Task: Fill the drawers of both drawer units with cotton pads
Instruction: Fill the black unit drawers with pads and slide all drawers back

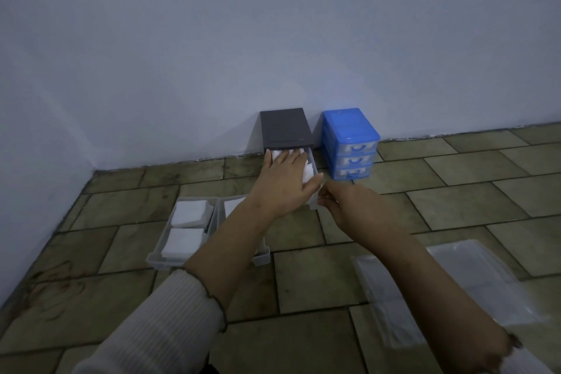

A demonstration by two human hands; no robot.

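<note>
one head-worn view looks forward and down at the floor (pixel 455 191), drawer units (pixel 349 143) at 12 o'clock by the wall (pixel 212 39).

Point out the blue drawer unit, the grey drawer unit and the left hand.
blue drawer unit (pixel 349 127): head view, on its top panel.
grey drawer unit (pixel 285 127): head view, on its dark top.
left hand (pixel 285 182): head view, on the back of the hand.

I see two drawer units against the wall, one unit (pixel 287 128) left of the other unit (pixel 350 143). Its pulled-out drawer (pixel 312 174) holds cotton pads (pixel 308 171); two removed drawers (pixel 182 232) sit front-left on the floor (pixel 455 191).
</note>
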